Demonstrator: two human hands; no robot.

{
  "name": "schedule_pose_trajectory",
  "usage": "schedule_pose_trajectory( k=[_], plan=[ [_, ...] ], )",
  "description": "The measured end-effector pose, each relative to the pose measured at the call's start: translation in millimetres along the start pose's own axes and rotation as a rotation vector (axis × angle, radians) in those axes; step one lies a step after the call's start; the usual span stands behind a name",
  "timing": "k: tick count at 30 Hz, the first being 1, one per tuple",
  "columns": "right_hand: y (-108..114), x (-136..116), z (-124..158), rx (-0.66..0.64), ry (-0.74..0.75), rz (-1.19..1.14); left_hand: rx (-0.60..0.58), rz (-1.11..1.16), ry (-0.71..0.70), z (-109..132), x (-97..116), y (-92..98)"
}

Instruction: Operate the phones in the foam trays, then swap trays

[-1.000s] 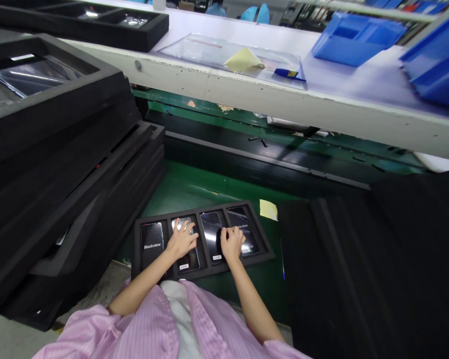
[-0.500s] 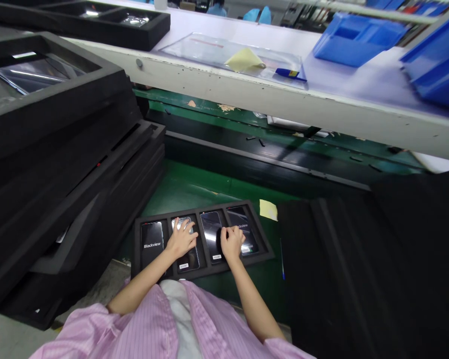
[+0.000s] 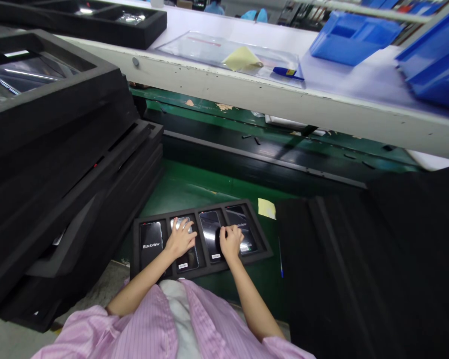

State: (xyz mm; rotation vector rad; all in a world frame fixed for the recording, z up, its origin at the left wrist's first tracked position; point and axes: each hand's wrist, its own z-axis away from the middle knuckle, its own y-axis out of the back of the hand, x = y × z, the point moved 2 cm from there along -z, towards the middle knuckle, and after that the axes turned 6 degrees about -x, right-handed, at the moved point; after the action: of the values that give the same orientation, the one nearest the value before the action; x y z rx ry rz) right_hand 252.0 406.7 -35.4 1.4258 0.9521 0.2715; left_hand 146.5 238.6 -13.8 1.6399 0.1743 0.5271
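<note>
Green bench holds a black tray with four phones in; left hand and right hand lie flat, maybe gripping nothing.

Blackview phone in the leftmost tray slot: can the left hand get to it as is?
Probably yes. The left hand rests on the second phone, right beside the Blackview phone, which lies uncovered in the black foam tray, nothing between them.

4 glossy black phones lie flat, side by side, in a black foam tray; 1 shows "Blackview".
</note>
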Motion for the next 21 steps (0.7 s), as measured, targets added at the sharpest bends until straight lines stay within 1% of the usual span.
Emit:
schedule_pose_trajectory(
  k=[21],
  plan=[
    [-0.9, 2.6, 0.0, -0.023, -0.003, -0.013, 0.025, -0.005, -0.008, 0.4, -0.2, 0.3]
  ],
)
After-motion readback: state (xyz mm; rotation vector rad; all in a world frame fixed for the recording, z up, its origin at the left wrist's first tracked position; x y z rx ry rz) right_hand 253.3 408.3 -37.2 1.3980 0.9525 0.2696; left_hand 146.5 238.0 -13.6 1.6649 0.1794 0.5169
